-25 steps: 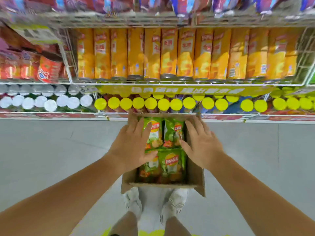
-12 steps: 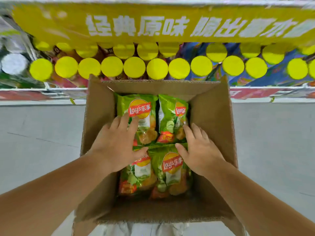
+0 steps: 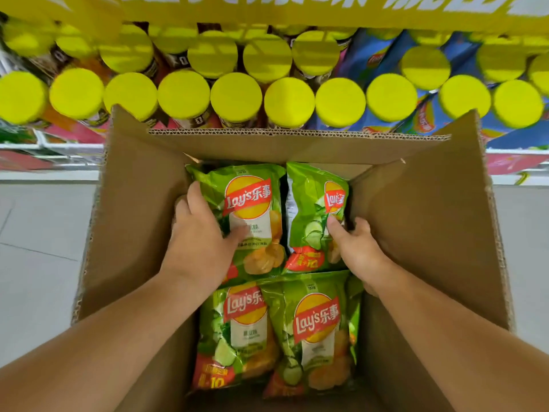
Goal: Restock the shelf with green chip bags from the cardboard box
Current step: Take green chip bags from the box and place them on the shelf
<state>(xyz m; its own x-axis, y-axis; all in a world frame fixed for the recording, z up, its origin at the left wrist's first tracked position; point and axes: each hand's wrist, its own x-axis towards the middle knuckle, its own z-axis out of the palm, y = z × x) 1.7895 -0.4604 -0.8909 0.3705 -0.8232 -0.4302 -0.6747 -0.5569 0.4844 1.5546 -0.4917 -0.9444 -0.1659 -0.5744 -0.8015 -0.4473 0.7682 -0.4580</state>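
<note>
Reaching into the cardboard box (image 3: 430, 221), the left hand (image 3: 199, 242) clasps the far-left green chip bag (image 3: 252, 215), fingertips hidden behind its edge; the right hand (image 3: 356, 248) pinches the far-right bag (image 3: 315, 215). Beyond, yellow-lidded cans (image 3: 236, 96) line the shelf, its banner (image 3: 267, 7) cut off.

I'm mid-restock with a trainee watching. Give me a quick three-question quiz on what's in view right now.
1. How many green chip bags show in the cardboard box?
2. True or false: the left hand grips the far left bag at its left edge.
3. What does the right hand hold: (a) the far right bag, (b) a box flap, (c) a can with a yellow lid?

Key: 1. Four. 2. True. 3. (a), with its thumb on the front.
</note>
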